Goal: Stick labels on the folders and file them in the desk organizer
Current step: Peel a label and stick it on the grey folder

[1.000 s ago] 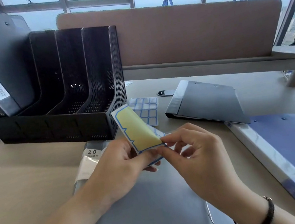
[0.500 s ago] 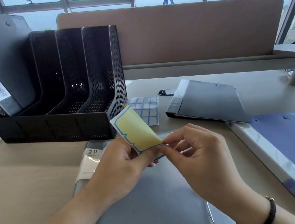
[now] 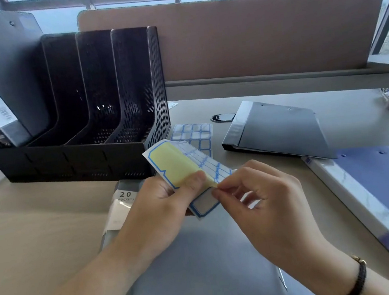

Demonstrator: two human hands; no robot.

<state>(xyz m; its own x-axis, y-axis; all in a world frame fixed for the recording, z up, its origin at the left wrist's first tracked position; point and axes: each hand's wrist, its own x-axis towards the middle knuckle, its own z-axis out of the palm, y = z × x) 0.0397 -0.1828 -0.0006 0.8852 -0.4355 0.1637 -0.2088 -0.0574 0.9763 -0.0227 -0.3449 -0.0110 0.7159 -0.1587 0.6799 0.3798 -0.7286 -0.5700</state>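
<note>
Head view: the left hand (image 3: 161, 207) holds a label sheet (image 3: 178, 166) above a grey folder (image 3: 201, 263) lying flat on the desk (image 3: 40, 225). Its thumb presses on the sheet's yellow backing, with the other fingers curled behind. The sheet is bent back, so the yellow side faces up and a strip of blue-edged labels shows along its right side. The right hand (image 3: 262, 202) pinches, between thumb and forefinger, the sheet's edge just right of the left thumb, where a label (image 3: 205, 201) with a blue border hangs below both grips. Whether that label is already free of the backing cannot be told.

A second sheet (image 3: 193, 133) of small labels lies flat on the desk beyond the hands, just beside the black organizer (image 3: 84, 126). One folder (image 3: 4, 79) stands tilted in the organizer's leftmost slot. A dark folder (image 3: 278, 130) lies to the right, and a blue folder (image 3: 382, 189) lies near the right edge.
</note>
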